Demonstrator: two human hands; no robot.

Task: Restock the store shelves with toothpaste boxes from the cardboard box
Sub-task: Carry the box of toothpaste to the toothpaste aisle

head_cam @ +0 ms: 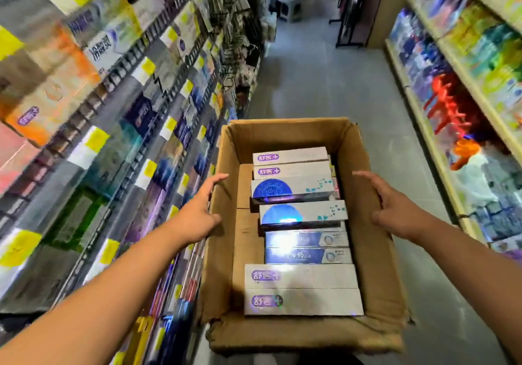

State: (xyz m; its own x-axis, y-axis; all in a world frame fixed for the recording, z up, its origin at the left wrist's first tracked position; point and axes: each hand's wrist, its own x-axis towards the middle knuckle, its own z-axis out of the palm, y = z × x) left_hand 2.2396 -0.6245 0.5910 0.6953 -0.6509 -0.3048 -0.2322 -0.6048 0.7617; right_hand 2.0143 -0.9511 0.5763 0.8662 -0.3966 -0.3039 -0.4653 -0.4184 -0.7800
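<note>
An open cardboard box (367, 251) hangs in front of me in the aisle, held from both sides. My left hand (197, 212) presses flat on its left wall, my right hand (392, 209) on its right wall. Inside lie several toothpaste boxes in a row: silver ones with a purple logo (302, 302) nearest me and farthest away (291, 156), silver ones with a blue dome (293, 189) in the middle, and dark blue ones (308, 256) between. The left part of the box floor is bare cardboard.
Shelves (118, 150) packed with toothpaste boxes and yellow price tags run along my left, touching the box's left side. Another shelf unit (463, 104) with colourful goods lines the right. Grey tiled aisle floor (324, 82) stretches ahead to a black rack (347, 25) and a seated person far off.
</note>
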